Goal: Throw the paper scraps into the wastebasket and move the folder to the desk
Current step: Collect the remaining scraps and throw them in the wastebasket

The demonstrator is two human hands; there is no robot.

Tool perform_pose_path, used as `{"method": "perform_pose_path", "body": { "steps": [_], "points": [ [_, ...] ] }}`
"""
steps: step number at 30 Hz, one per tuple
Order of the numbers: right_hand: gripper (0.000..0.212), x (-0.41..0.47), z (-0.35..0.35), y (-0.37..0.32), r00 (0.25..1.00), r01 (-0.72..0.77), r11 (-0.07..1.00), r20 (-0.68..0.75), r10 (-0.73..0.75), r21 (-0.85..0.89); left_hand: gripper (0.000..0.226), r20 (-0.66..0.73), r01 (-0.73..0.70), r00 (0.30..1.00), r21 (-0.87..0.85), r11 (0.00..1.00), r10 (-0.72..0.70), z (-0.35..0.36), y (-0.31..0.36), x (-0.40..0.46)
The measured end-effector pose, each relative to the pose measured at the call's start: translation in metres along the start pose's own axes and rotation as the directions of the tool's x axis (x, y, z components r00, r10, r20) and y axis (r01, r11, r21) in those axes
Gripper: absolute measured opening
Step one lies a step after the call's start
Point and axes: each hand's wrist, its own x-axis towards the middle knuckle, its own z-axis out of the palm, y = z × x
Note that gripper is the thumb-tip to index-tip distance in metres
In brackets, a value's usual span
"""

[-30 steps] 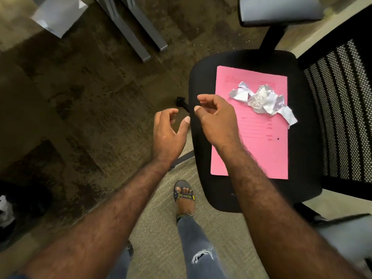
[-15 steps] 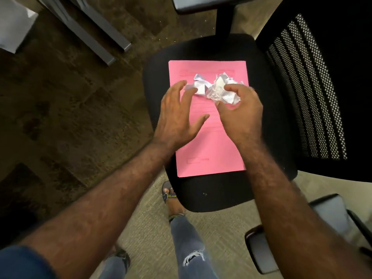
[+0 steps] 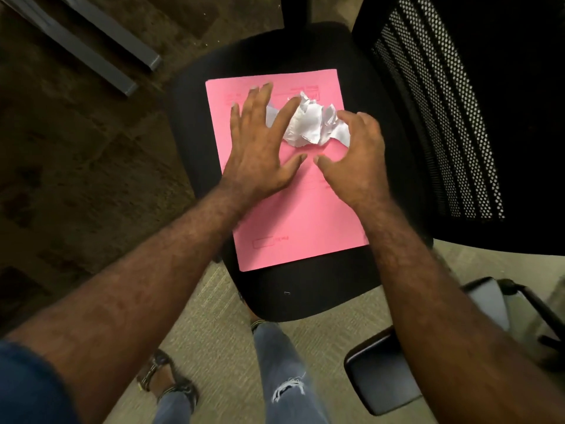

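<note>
A pink folder (image 3: 299, 221) lies flat on the black seat of an office chair (image 3: 305, 295). On its upper half sits a pile of crumpled white paper scraps (image 3: 308, 123). My left hand (image 3: 260, 151) rests flat on the folder with fingers spread, its index and middle fingers over the left part of the pile. My right hand (image 3: 357, 157) is cupped against the right side of the pile, fingers curled over its edge, thumb stretched left on the folder. The scraps rest on the folder between both hands. No wastebasket or desk top is in view.
The chair's black mesh back (image 3: 443, 117) rises at the right, and a dark armrest (image 3: 382, 377) sticks out at the lower right. Grey metal legs (image 3: 101, 53) cross the dark carpet at the upper left. My legs and sandalled foot (image 3: 165, 384) stand below the seat.
Both hands reached from in front of the chair onto the folder. My left hand spread flat over the pile's left side, and my right hand went from pinching the scraps to cupping their right side.
</note>
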Motion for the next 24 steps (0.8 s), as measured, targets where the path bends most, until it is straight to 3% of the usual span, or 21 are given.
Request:
{"method": "perform_pose_path", "body": {
  "steps": [7, 13, 24],
  "points": [
    [0.101, 0.017, 0.002, 0.001, 0.987, -0.006, 0.999, 0.159, 0.011, -0.031, 0.094, 0.098, -0.073, 0.993, 0.031, 0.997, 0.069, 0.007, 0.01, 0.027],
    [0.081, 0.024, 0.014, -0.005, 0.97, 0.006, 0.997, 0.244, 0.011, -0.072, 0.09, 0.265, -0.09, 0.961, 0.027, 0.996, 0.08, 0.011, 0.014, 0.038],
    [0.059, 0.017, 0.022, -0.009, 0.991, 0.082, 0.972, 0.126, -0.055, -0.22, 0.057, 0.238, -0.146, 0.962, 0.034, 0.989, 0.134, 0.003, 0.006, 0.023]
  ]
}}
